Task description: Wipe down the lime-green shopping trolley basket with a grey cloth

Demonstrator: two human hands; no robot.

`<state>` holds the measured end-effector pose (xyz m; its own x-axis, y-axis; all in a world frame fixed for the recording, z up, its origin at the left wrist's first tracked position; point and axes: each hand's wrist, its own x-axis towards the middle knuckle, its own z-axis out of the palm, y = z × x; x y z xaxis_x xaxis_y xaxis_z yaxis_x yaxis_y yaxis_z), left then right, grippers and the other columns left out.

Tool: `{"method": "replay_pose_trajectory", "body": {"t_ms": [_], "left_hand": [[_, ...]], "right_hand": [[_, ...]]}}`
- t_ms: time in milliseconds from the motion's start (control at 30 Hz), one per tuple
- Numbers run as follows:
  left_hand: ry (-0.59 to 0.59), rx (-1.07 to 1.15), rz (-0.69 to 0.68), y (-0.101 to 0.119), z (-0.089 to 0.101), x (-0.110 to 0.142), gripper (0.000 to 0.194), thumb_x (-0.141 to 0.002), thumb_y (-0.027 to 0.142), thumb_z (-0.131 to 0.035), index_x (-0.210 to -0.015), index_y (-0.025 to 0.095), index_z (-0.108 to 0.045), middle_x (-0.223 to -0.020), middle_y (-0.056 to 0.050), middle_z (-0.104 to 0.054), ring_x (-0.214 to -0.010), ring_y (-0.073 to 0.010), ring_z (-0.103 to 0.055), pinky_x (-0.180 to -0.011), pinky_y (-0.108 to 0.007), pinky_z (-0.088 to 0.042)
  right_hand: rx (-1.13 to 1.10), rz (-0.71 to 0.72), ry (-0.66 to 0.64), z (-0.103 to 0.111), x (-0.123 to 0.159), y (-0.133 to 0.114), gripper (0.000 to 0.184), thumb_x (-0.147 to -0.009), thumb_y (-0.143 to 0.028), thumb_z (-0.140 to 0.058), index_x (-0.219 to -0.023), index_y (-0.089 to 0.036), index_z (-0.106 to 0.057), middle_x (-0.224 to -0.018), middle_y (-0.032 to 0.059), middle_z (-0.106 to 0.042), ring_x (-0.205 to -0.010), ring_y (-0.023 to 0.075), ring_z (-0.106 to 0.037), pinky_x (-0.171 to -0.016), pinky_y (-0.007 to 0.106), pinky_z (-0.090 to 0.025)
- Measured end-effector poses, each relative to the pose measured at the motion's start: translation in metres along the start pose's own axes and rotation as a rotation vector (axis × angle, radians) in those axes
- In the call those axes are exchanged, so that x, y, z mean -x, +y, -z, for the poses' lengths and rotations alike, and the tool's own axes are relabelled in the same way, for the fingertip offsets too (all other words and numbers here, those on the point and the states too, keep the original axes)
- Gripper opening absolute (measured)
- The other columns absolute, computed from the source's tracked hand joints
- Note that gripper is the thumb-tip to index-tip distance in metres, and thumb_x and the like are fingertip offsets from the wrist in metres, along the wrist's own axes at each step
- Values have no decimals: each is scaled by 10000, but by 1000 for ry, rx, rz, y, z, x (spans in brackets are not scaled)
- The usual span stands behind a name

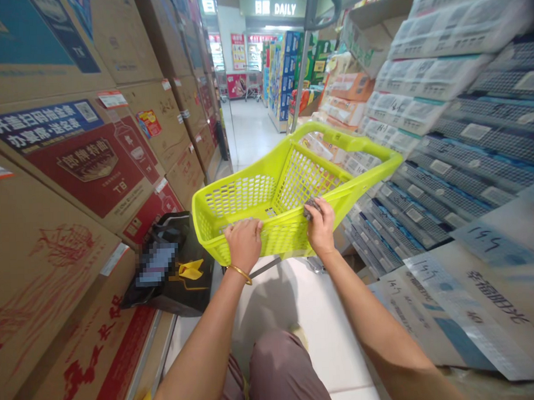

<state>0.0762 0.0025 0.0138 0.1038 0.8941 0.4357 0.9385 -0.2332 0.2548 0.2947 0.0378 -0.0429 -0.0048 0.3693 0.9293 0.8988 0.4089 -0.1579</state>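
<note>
A lime-green plastic shopping basket (249, 195) stands tilted in the aisle in front of me. My left hand (243, 243) is curled over its near rim, a gold bangle on the wrist. My right hand (320, 224) grips the same rim further right, its fingers also closed around a small dark object (311, 206) that I cannot make out. The basket looks empty inside. A grey handle pole (302, 76) rises from its far side.
Stacked cardboard cartons (73, 172) wall the left side. Packs of tissue (457, 117) with handwritten price signs (484, 286) fill the right. A black bag (173, 267) with a yellow bow sits at the lower left. The white tiled aisle (247, 130) runs ahead toward more shelves.
</note>
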Motion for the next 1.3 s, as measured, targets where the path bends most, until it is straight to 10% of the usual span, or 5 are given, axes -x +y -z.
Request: {"method": "replay_pose_trajectory", "body": {"t_ms": [333,533,800,1300], "left_hand": [[-83,-66,-10,0,7,-7,301,-948,361,-374,-890,250,-647,-878,-28,-682,-866,-208,-588,-675,-334,-275],[-58,-84,-22,0,3,-11,292,-948,357,-375,-869,254,-637,-862,-14,-677,-847,-200,-584,-658,-328,-258],[-51,-82,-22,-1,5,-11,302,-947,337,-371,-820,243,-629,-837,-26,-675,-833,-204,-583,-649,-332,-257],[-13,-94,-55,-6,5,-11,333,-945,367,-360,-807,239,-634,-799,-19,-676,-810,-202,-598,-658,-338,-265]], "right_hand": [[-78,-394,246,-36,26,-47,271,-870,-211,-418,-1120,-191,-521,-1184,112,-396,-1172,237,-424,-980,514,-410],[-79,-357,208,-65,40,-102,226,-888,-220,-423,-1087,-220,-531,-1182,98,-428,-1144,213,-451,-980,491,-419],[-98,-133,141,-61,46,-117,225,-887,-193,-443,-1072,-233,-564,-1140,109,-506,-1096,207,-504,-932,401,-455],[85,-145,174,-8,1,24,361,-809,-101,-399,-1102,-213,-577,-1124,99,-488,-1087,218,-475,-933,443,-425]]}}
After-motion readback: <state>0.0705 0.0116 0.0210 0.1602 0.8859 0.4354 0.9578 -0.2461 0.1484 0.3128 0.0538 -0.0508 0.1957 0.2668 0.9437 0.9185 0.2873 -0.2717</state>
